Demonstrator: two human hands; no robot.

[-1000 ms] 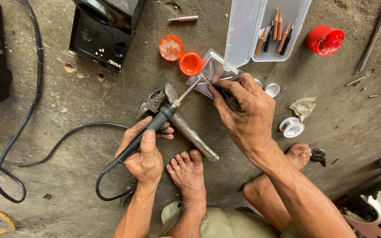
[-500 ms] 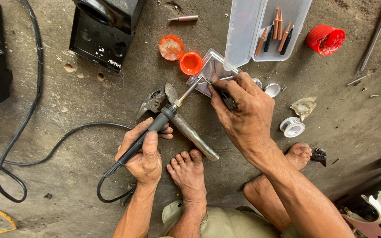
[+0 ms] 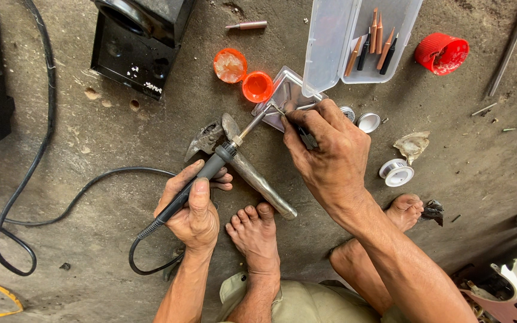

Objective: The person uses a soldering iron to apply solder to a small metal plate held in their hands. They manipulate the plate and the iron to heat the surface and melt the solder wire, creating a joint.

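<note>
My left hand [image 3: 192,206] grips the black handle of a soldering iron [image 3: 228,149], whose metal tip reaches up to a shiny angled metal piece [image 3: 285,93] on the concrete floor. My right hand [image 3: 330,152] is closed on a thin dark tool [image 3: 306,139], its point meeting the iron's tip at the metal piece. A hammer [image 3: 234,155] lies on the floor under the iron, its handle running toward my left foot [image 3: 255,230].
An orange jar [image 3: 257,87] and its lid [image 3: 230,64] sit beside the metal piece. A clear plastic box [image 3: 360,39] holds several copper tips. A red cap [image 3: 441,52], solder spool [image 3: 396,172], black boxes [image 3: 139,42] and a black cable [image 3: 43,149] lie around.
Both hands stay at the metal piece; the right hand has shifted only slightly, and the iron's tip stays in place.
</note>
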